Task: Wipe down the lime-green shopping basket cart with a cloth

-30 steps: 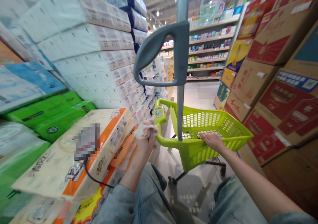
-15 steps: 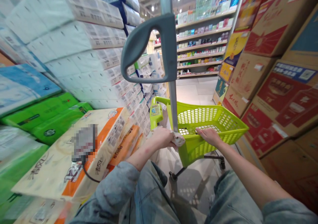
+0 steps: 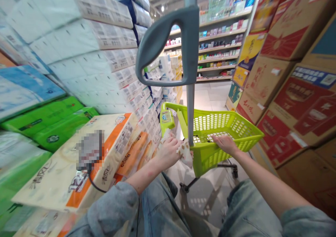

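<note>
My left hand (image 3: 169, 153) is closed on a pale cloth (image 3: 187, 154) with brown spots, which hangs in folds at the near left corner of a lime-green shopping cart (image 3: 208, 159). Part of the cloth also shows beyond my knuckles, near the green side arm (image 3: 166, 119). My right hand (image 3: 225, 143) grips the cart basket's near rim, fingers over the edge. Between my hands rises a grey pole (image 3: 190, 121), topped by a loop-shaped grey handle (image 3: 193, 48) that neither hand touches. The fingertips of my left hand are partly hidden by the cloth.
Tissue packs (image 3: 111, 58) are stacked high on my left, with a cream-and-orange pack (image 3: 60, 160) lower down. A blurred-out device (image 3: 90, 147) with a cable lies on it. Cartons (image 3: 286, 86) line the right side. Stocked shelves (image 3: 220, 56) stand beyond the tiled floor.
My left hand has shifted slightly up and away from the pole, and more of the cloth now shows. The pole and handle appear further right in view. My right hand keeps hold of the rim.
</note>
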Demonstrator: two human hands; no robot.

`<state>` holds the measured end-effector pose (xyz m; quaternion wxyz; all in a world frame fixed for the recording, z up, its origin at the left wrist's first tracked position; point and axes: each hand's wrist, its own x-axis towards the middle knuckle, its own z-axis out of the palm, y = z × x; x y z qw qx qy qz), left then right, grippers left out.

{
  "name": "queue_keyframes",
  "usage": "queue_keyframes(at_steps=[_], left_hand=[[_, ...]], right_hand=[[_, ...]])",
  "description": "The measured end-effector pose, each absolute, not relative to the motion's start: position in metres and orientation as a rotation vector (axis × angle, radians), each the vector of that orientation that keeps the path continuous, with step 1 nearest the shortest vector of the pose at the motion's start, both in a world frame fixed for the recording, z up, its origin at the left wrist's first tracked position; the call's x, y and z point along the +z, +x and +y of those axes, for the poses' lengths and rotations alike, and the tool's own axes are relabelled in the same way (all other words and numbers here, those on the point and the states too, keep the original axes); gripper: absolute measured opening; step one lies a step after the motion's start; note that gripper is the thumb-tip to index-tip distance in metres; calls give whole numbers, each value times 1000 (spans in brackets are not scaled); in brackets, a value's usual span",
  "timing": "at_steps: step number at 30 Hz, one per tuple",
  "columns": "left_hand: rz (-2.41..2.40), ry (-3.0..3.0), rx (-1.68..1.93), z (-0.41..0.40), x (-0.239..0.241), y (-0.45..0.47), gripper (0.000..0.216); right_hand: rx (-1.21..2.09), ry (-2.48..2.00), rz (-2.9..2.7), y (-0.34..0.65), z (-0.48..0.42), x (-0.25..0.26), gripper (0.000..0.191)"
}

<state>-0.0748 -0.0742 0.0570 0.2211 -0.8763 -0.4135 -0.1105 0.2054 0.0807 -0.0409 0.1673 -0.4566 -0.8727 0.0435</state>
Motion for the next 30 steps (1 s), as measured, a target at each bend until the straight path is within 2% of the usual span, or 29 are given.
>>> queue_keyframes(at_steps=[6,14,17,23,26,30], left_hand=[[-944,-2408,-337,-84,65,-113,43],[-1045,-2465,-317,-59,67,-104,29],[-998,-2506,-325,-53,68,-99,27],[-1067,-2595,-587,-47,64,-77,28],[-1131,-2529,-724,-46,55,-64,32],[-1222,-2374,-969,-49,37,-52,30]], right_hand=[[50,-1354,-2476,203,82,-43,59],[37,-1427,-2477,202,86,-43,54],[167,-1435,-2420,197,79,-35,55],[475,-1409,-2098,156,48,-6,65],[525,-1478,-1930,143,44,0,72],[514,-1450,-1885,147,48,-3,71]])
